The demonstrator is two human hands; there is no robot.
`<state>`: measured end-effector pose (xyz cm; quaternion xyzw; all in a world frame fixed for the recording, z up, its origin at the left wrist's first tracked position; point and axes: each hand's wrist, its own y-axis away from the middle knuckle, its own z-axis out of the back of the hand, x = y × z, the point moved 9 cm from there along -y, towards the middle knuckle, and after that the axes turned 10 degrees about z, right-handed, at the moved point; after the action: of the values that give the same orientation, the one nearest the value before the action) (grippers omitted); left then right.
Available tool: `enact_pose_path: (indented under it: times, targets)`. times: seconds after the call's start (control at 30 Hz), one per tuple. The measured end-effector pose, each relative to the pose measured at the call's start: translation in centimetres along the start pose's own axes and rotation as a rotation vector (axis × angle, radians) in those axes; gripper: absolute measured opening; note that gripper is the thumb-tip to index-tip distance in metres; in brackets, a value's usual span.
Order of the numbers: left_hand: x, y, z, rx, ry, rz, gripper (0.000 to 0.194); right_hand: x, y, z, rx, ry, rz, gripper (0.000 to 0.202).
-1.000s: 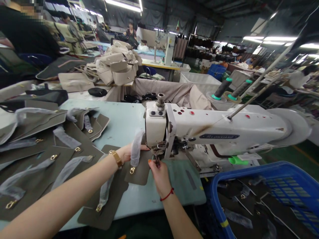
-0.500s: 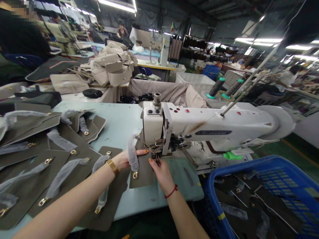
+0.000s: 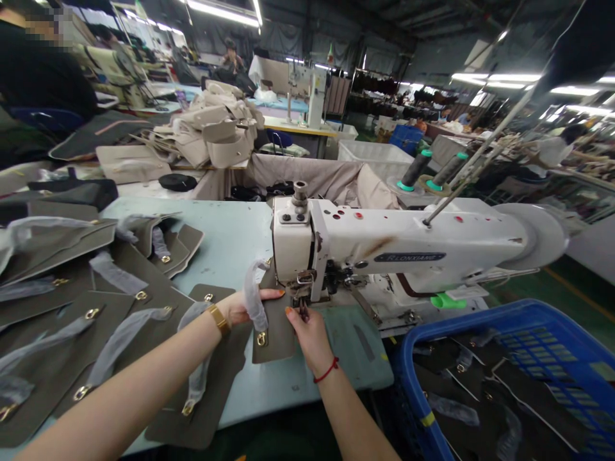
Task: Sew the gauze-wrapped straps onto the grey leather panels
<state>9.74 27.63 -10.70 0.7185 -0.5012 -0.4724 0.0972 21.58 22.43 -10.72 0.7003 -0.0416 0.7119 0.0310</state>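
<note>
A grey-brown leather-like panel [image 3: 276, 330] lies under the head of a white sewing machine [image 3: 292, 246]. Its strap handle [image 3: 254, 298] is wrapped in translucent film and has gold metal fittings. My left hand [image 3: 240, 307] reaches behind this handle, its index finger stretched flat on the panel close to the presser foot [image 3: 298, 301]. My other left fingers are partly covered by the strap. Close to the needle, my right hand [image 3: 310, 330] pinches the panel's right edge, thumb on top. The needle point and the seam are too small to make out.
More panels [image 3: 120, 326] with wrapped handles overlap on the pale table [image 3: 225, 224] at left. At lower right, a blue plastic basket [image 3: 413, 358] contains similar panels. Thread cones [image 3: 416, 169] stand behind the machine. Beige bag parts [image 3: 216, 121] are heaped beyond; other people sit farther back.
The panel has shifted very slightly relative to the machine. Both hands keep almost the same places and holds; the view has moved a little.
</note>
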Motion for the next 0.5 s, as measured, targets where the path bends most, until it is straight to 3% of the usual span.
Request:
enact_pose_path:
  times: [0.23,0.5]
  targets:
    - [-0.6,0.0,-0.4,-0.011,0.016,-0.017,0.029,0.5,-0.4,0.0,-0.011,0.019,-0.012,0.039]
    - [-0.8,0.0,-0.3,-0.018,0.035,-0.061,0.034,1.2,-0.4,0.2,-0.027,0.081,-0.009,0.040]
